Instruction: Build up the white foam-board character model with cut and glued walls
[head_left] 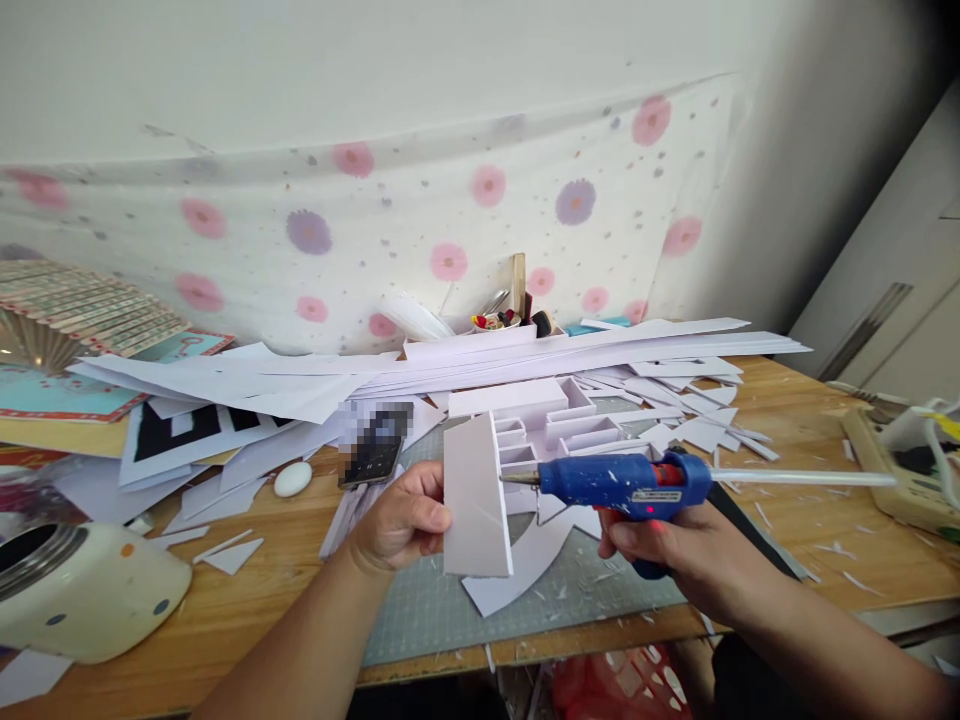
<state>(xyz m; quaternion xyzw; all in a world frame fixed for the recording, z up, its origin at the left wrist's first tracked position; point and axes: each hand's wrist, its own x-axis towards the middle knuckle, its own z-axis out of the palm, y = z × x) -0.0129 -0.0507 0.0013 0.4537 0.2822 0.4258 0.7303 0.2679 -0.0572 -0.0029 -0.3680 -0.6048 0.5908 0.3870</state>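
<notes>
My left hand (pixel 411 512) pinches a white foam board panel (pixel 474 500) by its left side and holds it up over the cutting mat (pixel 420 610). In my right hand (pixel 682 545) is a blue glue gun (pixel 611 485), its metal nozzle pointing left at the panel's right edge. Whether the tip touches that edge, I cannot tell. A white glue stick (pixel 802 478) sticks out of the gun's back. Behind the panel stands a white model with several open compartments (pixel 592 432). A curved white offcut (pixel 529 570) lies on the mat beneath.
Long white board strips (pixel 600 350) lie along the wall, with scraps (pixel 697 400) at the right. A phone (pixel 379 445) and a white oval object (pixel 292 479) are left of the mat. A cream jar (pixel 97 590) lies at the left front; a power strip (pixel 892 470) sits far right.
</notes>
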